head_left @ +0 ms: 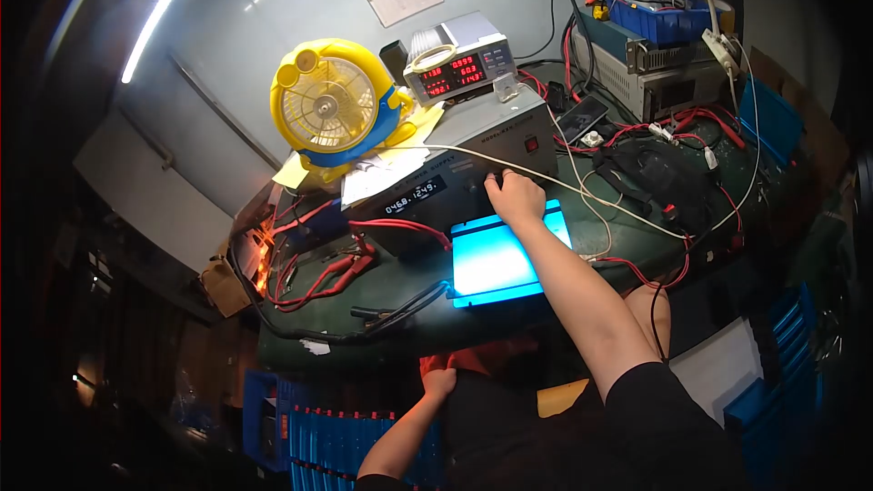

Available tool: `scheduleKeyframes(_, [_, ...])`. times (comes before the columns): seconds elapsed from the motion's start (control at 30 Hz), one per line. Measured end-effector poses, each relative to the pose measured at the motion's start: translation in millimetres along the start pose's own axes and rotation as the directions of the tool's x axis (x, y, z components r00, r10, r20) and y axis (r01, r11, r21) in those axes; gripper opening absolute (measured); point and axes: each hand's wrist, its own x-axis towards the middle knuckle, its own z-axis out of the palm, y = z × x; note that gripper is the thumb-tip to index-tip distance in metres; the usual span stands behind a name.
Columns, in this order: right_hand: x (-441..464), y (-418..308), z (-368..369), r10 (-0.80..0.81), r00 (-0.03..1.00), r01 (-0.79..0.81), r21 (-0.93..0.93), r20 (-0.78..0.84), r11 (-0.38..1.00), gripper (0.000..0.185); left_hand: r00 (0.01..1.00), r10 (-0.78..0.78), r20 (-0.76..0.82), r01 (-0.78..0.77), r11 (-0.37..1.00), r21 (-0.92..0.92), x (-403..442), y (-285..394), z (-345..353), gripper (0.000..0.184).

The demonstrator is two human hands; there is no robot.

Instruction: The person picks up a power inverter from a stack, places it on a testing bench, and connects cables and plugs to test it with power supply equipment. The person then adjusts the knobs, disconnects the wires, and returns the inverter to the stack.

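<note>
My right hand (516, 197) reaches across a bright blue metal case (496, 259) lying on the green bench. Its fingers are curled against the front panel of a grey power supply (455, 184), at what looks like a control knob, mostly hidden by them. White digits glow on the panel's display (414, 195). Below the bench edge, my left hand (439, 382) is closed beside red fabric (482, 359); whatever is in its fingers is hidden. Black cables (414, 307) run to the case's left side, red ones to its upper left corner.
On the power supply stand a yellow fan (326, 105) and a meter (459, 64) with red digits. Red clamp leads (336, 268) lie at left. Stacked instruments (677, 77) carry a blue bin (659, 20). A white cord (546, 173) crosses the bench. Blue cases (336, 441) stand below.
</note>
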Motion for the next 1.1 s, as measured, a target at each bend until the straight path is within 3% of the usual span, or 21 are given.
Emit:
scheduleKeyframes(0.17, [-0.7, 0.9, 4.3, -0.020, 1.000, 0.020, -0.030, 0.003, 0.999, 0.049, 1.000, 0.003, -0.003, -0.003, 0.999, -0.051, 0.5, 2.9, -2.2, 0.055])
scheduleKeyframes(0.23, [-2.1, 4.2, 5.7, -0.023, 1.000, 0.023, -0.043, 0.003, 0.999, 0.049, 0.970, -0.204, 0.135, 0.204, 0.979, 0.012, -1.5, -15.3, 14.0, 0.054])
scheduleKeyframes(0.27, [-3.0, 3.5, 4.6, -0.022, 1.000, 0.022, -0.041, 0.003, 0.999, 0.049, 0.968, -0.210, 0.135, 0.211, 0.977, 0.014, -6.2, -9.3, 8.6, 0.054])
scheduleKeyframes(0.33, [-0.1, -0.3, 3.1, -0.023, 1.000, 0.023, -0.037, -0.007, 0.999, 0.048, 0.999, -0.039, -0.014, 0.038, 0.999, -0.034, -4.2, 14.8, -8.5, 0.054])
scheduleKeyframes(0.37, [0.5, -0.8, 2.2, -0.014, 1.000, 0.014, -0.035, -0.001, 0.999, 0.049, 0.999, -0.034, -0.013, 0.034, 0.999, -0.036, -0.7, 9.0, -2.9, 0.054])
scheduleKeyframes(0.43, [-4.1, -0.2, 0.5, -0.004, 1.000, 0.005, -0.037, 0.017, 0.999, 0.049, 0.960, -0.244, 0.139, 0.245, 0.969, 0.011, -3.5, -16.0, 16.0, 0.052])
scheduleKeyframes(0.47, [-5.5, -3.3, -4.5, 0.007, 0.999, -0.006, -0.031, 0.044, 1.000, 0.049, 0.960, -0.246, 0.137, 0.247, 0.969, 0.011, -5.7, -8.8, 9.7, 0.052])
scheduleKeyframes(0.53, [-2.5, -5.7, -9.5, 0.019, 0.998, -0.018, -0.027, 0.062, 0.999, 0.049, 0.998, -0.064, -0.020, 0.064, 0.998, -0.009, -5.7, 15.0, -6.1, 0.053])
scheduleKeyframes(0.63, [-4.4, -4.5, -6.0, 0.001, 0.999, 0.000, -0.038, 0.047, 0.999, 0.050, 0.996, -0.091, 0.011, 0.092, 0.987, -0.132, -5.2, -11.4, 13.2, 0.053])
scheduleKeyframes(0.73, [-3.9, -4.1, -6.6, 0.004, 0.998, -0.001, -0.045, 0.059, 0.999, 0.049, 0.999, -0.031, 0.018, 0.031, 0.999, 0.009, -3.2, 17.9, -11.1, 0.054])
scheduleKeyframes(0.83, [-5.5, -4.8, -4.2, -0.007, 0.999, 0.009, -0.037, 0.053, 0.999, 0.048, 0.997, 0.021, -0.068, -0.027, 0.997, -0.079, -3.6, 0.3, 4.3, 0.053])
scheduleKeyframes(0.93, [-4.4, -2.6, -7.2, 0.002, 0.998, 0.000, -0.035, 0.060, 0.999, 0.047, 0.999, 0.032, -0.002, -0.032, 0.999, -0.005, -2.0, 16.7, -10.3, 0.052])
scheduleKeyframes(1.1, [-4.0, -3.9, -7.8, 0.006, 0.998, -0.004, -0.029, 0.065, 1.000, 0.046, 0.998, 0.024, 0.063, -0.021, 0.999, -0.050, 8.2, 2.3, 13.6, 0.050])
